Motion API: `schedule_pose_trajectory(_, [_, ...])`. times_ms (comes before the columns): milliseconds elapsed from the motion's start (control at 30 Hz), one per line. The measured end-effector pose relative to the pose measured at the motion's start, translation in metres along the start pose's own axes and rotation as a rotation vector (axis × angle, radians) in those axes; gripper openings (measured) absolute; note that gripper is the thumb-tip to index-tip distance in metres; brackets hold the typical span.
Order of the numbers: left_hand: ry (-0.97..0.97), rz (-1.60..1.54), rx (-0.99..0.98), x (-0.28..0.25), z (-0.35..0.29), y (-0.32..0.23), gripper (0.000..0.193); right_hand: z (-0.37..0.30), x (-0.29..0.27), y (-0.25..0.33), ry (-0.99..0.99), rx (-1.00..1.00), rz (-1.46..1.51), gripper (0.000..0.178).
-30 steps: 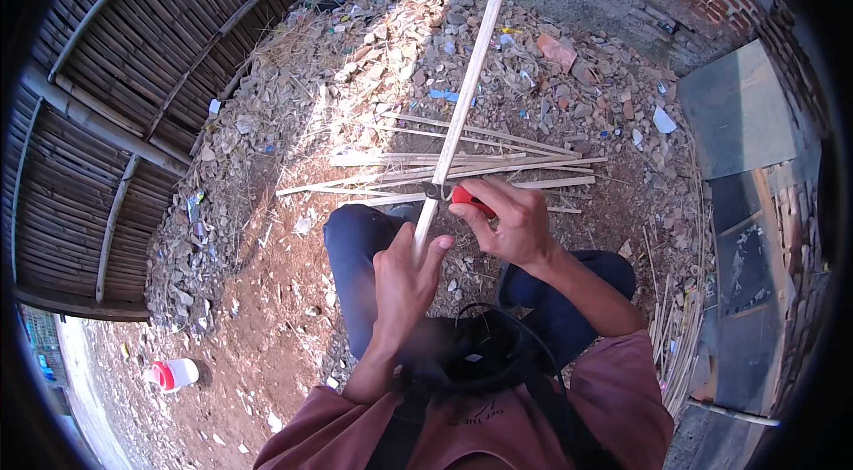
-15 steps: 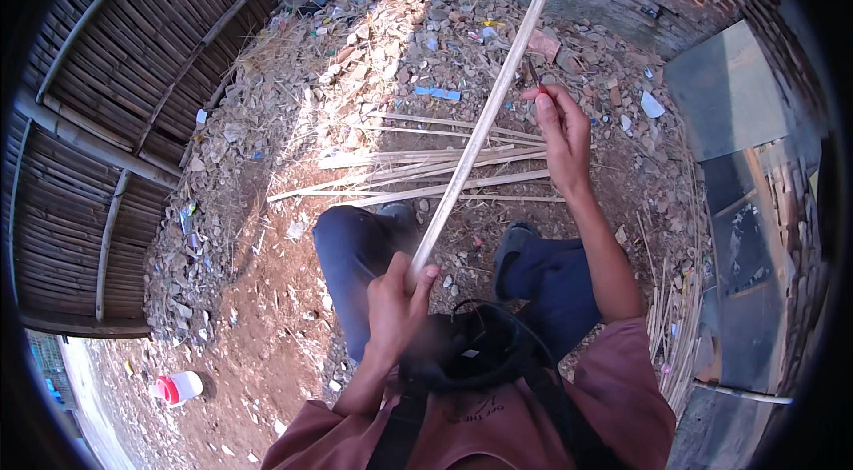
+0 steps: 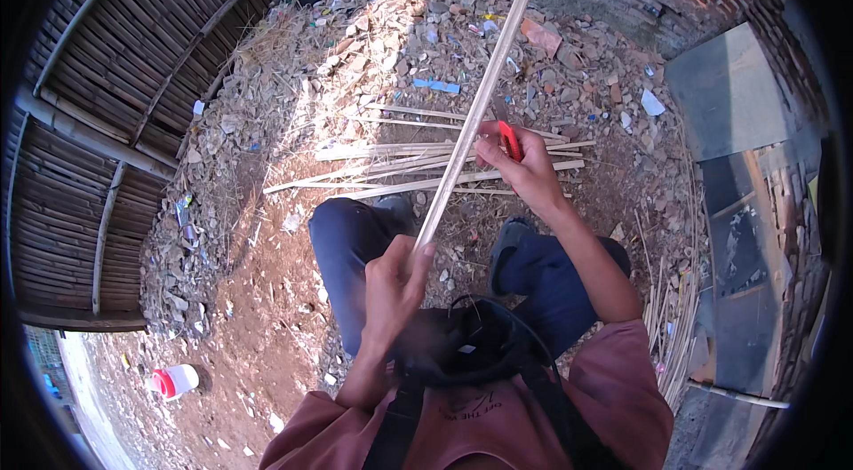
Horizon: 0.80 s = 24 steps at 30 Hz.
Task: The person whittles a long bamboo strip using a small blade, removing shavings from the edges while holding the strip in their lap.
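Observation:
My left hand (image 3: 394, 279) grips the near end of a long pale bamboo strip (image 3: 484, 92) that slants up and away to the top of the view. My right hand (image 3: 518, 161) holds a red-handled knife (image 3: 509, 139) against the strip about midway along it. On the ground beyond my knees lies a loose pile of split bamboo strips (image 3: 418, 170). I sit with my legs in dark blue trousers (image 3: 351, 243).
Stony rubble and litter (image 3: 400, 35) cover the dirt ahead. A bamboo fence (image 3: 107, 88) runs along the left. Grey slabs (image 3: 724, 97) and a brick wall stand at the right, with thin sticks (image 3: 671, 328) beside them. A white and red container (image 3: 173, 378) lies lower left.
My right hand with the knife slid far up the strip half a second ago and has come back down to about the middle. The strip's angle shifted slightly; my left hand kept its hold.

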<state>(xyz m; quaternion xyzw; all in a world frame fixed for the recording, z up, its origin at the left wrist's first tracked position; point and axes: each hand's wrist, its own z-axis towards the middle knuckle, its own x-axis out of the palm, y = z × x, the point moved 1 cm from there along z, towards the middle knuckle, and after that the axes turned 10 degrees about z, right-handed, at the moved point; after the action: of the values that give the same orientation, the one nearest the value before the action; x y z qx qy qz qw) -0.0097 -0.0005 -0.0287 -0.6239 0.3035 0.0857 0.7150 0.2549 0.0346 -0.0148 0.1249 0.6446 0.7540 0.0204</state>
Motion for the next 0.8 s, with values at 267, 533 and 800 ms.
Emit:
schedule_pose_trajectory(267, [0.072, -0.035, -0.011, 0.003, 0.001, 0.005, 0.030, 0.000, 0.003, 0.002, 0.103, 0.148, 0.150, 0.028])
schedule_pose_trajectory(533, [0.140, -0.012, -0.013, 0.001, 0.009, -0.002, 0.025, -0.003, 0.004, -0.001, 0.031, 0.193, 0.120, 0.027])
schedule_pose_trajectory(800, [0.239, -0.273, -0.055, 0.006, 0.025, -0.004, 0.022, -0.007, 0.012, 0.002, 0.076, 0.118, 0.114, 0.026])
